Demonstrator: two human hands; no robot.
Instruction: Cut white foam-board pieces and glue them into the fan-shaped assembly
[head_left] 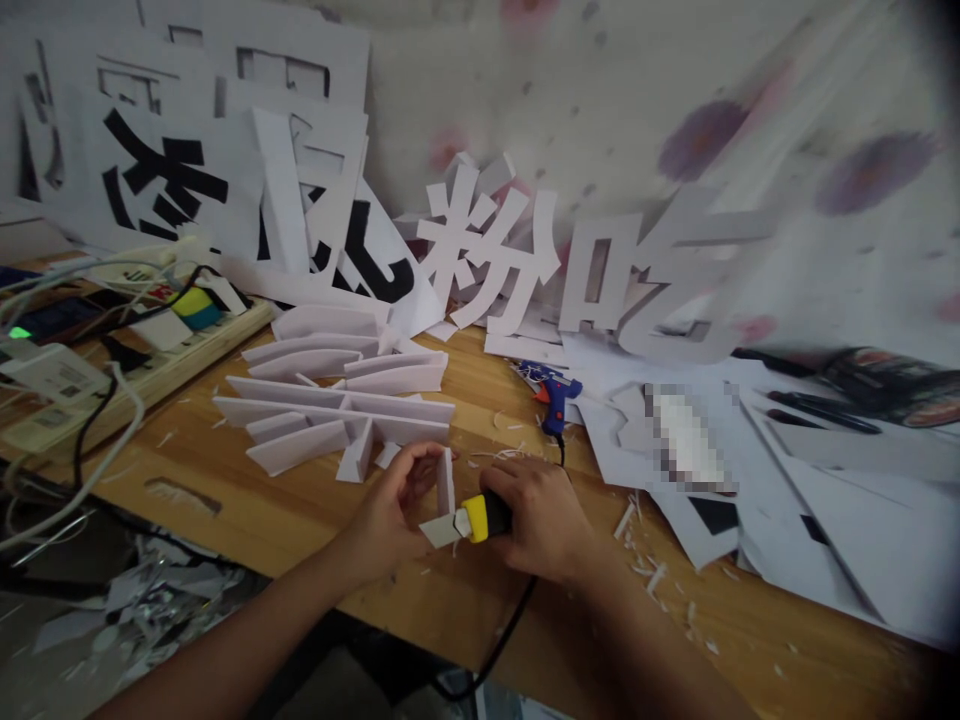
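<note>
My left hand (394, 515) grips a small white board strip (445, 482) that stands upright between its fingers. My right hand (536, 515) is wrapped round a yellow and black cutter (480, 518), whose broad blade (440, 531) points left, close to the strip's lower end. Whether blade and strip touch I cannot tell. Just behind my hands lies a white board character (337, 405) built of raised strips. A blue glue gun (553, 395) rests on the table beyond my right hand.
White cut-out characters (480, 245) lean on the patterned curtain (600, 90). Power strips (135, 385) with tangled cables sit at the left. Paper sheets (810, 510) and black pens (825, 408) lie at the right. Offcuts (652, 575) litter the wooden table (300, 520); a black cable runs over its front edge.
</note>
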